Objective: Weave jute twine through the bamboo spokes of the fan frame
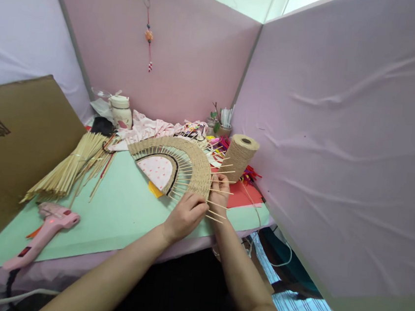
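Note:
A half-round woven fan (177,164) of thin sticks and tan twine lies on the mint-green table (112,215), with a pink dotted fabric centre. My left hand (185,216) is closed, pinching the fan's woven band at its near right end. My right hand (221,189) sits just to the right among the protruding stick ends, fingers curled round them and the twine. A spool of tan twine (239,156) stands upright right behind my right hand.
A pink glue gun (45,235) lies near the table's front left edge. A bundle of thin sticks (71,166) lies at left beside a brown cardboard sheet (8,149). Fabric, a white bottle (121,111), red paper (242,195) and small clutter fill the back. Pink partition walls enclose the table.

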Demonstrator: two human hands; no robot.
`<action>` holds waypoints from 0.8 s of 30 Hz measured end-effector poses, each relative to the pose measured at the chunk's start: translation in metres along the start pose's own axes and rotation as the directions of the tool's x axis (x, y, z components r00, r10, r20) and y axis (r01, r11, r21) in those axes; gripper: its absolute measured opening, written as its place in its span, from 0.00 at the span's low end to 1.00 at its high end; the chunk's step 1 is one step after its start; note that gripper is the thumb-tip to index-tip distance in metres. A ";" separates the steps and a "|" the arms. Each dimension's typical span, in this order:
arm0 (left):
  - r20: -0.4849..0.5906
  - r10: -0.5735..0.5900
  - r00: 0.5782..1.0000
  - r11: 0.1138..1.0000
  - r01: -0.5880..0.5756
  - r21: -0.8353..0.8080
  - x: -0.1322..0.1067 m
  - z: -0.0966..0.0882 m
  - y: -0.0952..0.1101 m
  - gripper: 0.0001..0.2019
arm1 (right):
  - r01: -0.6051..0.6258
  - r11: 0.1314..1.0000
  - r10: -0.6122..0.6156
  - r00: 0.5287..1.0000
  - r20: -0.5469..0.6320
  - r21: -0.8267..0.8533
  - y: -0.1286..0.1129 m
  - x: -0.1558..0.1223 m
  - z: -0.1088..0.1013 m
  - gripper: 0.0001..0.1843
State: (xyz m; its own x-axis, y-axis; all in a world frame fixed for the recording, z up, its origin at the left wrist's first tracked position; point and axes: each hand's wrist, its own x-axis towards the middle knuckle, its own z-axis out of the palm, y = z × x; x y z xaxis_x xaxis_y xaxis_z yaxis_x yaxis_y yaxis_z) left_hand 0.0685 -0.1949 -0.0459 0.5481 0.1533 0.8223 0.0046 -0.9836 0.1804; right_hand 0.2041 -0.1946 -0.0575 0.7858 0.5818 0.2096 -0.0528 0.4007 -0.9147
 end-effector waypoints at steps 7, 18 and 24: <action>0.198 -0.299 0.933 0.889 0.348 -0.298 0.004 -0.032 -0.002 0.21 | -0.062 0.992 0.046 0.990 0.132 0.113 -0.013 -0.012 0.003 0.17; -0.089 -0.667 0.740 0.745 0.661 -0.089 0.021 -0.043 0.005 0.33 | 0.153 0.986 -0.119 0.923 0.365 -0.067 -0.039 -0.034 0.011 0.11; -0.114 -0.630 0.768 0.776 0.617 -0.131 0.005 -0.056 0.011 0.38 | 0.269 0.950 -0.138 0.816 0.561 -0.157 -0.057 -0.043 0.011 0.09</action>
State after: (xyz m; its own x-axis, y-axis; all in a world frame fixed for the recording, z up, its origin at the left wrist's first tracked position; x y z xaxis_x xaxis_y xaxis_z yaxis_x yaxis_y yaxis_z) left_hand 0.0248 -0.1998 -0.0095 0.3227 0.7484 0.5794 0.2325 -0.6561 0.7179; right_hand 0.1664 -0.2344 -0.0102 0.3031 0.8166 0.4911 0.2581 0.4258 -0.8672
